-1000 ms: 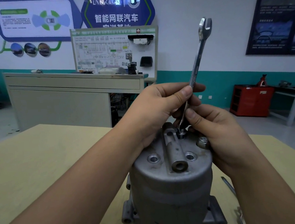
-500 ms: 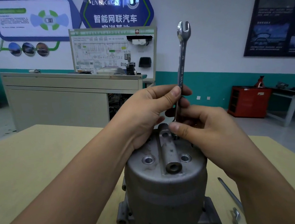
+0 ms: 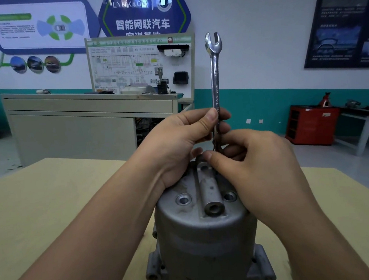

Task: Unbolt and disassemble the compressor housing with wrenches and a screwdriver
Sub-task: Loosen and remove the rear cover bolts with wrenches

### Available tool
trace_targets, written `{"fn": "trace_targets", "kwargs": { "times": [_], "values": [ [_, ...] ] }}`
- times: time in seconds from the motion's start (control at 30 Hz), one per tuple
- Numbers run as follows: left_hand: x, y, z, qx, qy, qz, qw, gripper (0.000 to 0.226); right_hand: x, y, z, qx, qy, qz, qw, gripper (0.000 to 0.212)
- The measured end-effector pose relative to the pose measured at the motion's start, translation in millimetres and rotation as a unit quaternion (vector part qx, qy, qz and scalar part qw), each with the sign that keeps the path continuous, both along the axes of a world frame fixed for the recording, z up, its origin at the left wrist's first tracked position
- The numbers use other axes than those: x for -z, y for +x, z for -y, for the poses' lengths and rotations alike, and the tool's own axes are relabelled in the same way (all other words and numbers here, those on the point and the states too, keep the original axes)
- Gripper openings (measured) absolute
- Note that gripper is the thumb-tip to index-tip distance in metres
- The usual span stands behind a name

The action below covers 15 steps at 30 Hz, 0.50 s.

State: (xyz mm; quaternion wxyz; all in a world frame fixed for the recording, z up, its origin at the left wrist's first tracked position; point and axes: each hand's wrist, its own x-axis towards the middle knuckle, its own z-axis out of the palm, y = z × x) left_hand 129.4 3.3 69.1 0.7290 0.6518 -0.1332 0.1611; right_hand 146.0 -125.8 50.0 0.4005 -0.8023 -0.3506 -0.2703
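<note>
The compressor housing [image 3: 205,238] stands upright on the bench [image 3: 51,207], directly under the fingers. Two bolt holes [image 3: 183,199] just short of the fingers sit empty, so unbolting looks partly done. The housing is in one piece, with disassembly left. The left hand [image 3: 175,145] pinches the upright wrench [image 3: 215,81] by its shank. The right hand [image 3: 254,162] curls round its lower end, hiding any bolt.

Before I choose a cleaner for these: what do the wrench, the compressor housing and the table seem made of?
Wrench: probably chromed steel, polished; bright glints along its shank.
Compressor housing: likely cast aluminium, matte grey; dull, scuffed, rounded edges.
Table: smooth pale yellow, perhaps laminate or painted board; no grain shows.
</note>
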Motion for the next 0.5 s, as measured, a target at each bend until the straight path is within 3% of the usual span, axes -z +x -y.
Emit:
{"fn": "trace_targets", "kwargs": {
  "times": [0.1, 0.37, 0.5],
  "values": [
    [0, 0, -1, 0.000, -0.001, -0.002, 1.000, 0.019, 0, -2, -1, -0.007, 0.012, 0.001, 1.000, 0.020],
    [2, -3, -5, -0.007, -0.027, -0.001, 1.000, 0.012, 1, 1, 1, -0.039, 0.011, -0.009, 0.999, 0.011],
    [2, -3, -3, -0.018, -0.018, 0.000, 1.000, 0.013, -1, 9, 8, -0.109, 0.033, -0.086, 0.990, 0.011]
  ]
}}
